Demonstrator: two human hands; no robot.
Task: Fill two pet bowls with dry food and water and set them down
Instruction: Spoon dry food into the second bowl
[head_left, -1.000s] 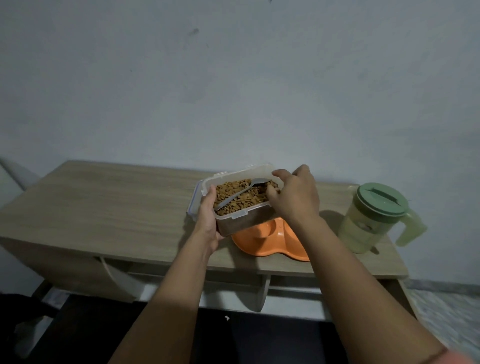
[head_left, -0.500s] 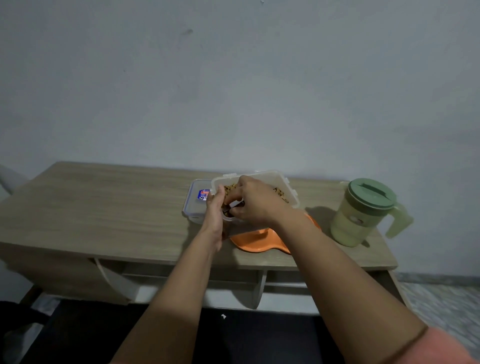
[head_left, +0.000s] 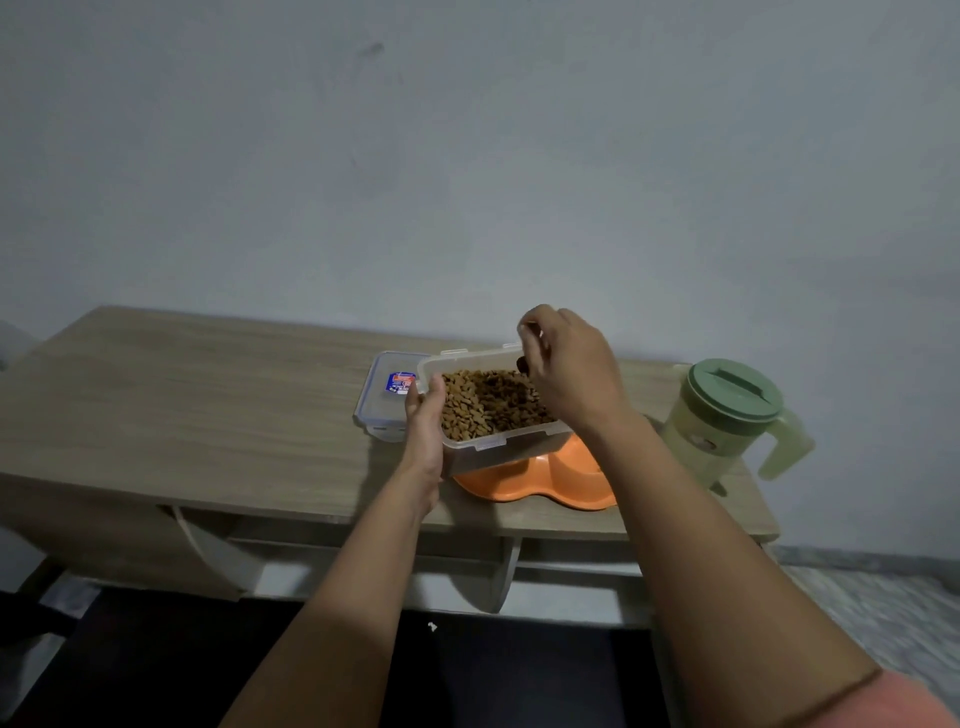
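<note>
Left hand (head_left: 427, 415) fingers clasp the near-left end of the clear food container (head_left: 493, 410), held tilted above the orange double pet bowl (head_left: 535, 480) on the table (head_left: 208, 405). Right hand (head_left: 569, 374) fingers pinched on a spoon handle (head_left: 527, 343) over the kibble (head_left: 478, 402); spoon bowl hidden. Container lid (head_left: 387, 397) lies flat just left; green-lidded water pitcher (head_left: 722, 421) stands at the right end.
</note>
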